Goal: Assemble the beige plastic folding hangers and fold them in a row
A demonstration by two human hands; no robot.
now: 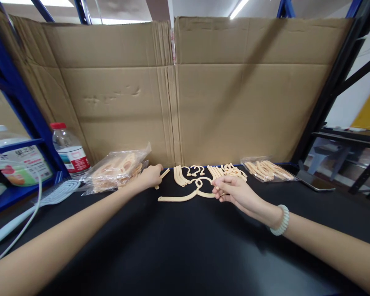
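My left hand [152, 176] is at the back left of the black table, fingers closed on flat beige strips [164, 173] beside a plastic bag; the fingertips are partly hidden. My right hand [234, 191] pinches a small beige piece at the right side of a looped figure. That beige looped figure [198, 190] has crossing curves and a long curved arm [175, 199] reaching left, with a small hole at its end. Just behind it lie stacked curved strips [180, 176], hook-shaped pieces [198, 169], straight sticks [213, 172] and short curved pieces [234, 170].
Clear bags of beige pieces lie at left [117, 170] and right [267, 169]. A phone [316, 181] rests at the far right. At the left are a red-capped bottle [69, 150], a hairbrush [60, 192] and a white cable [39, 193]. Cardboard [120, 111] walls the back.
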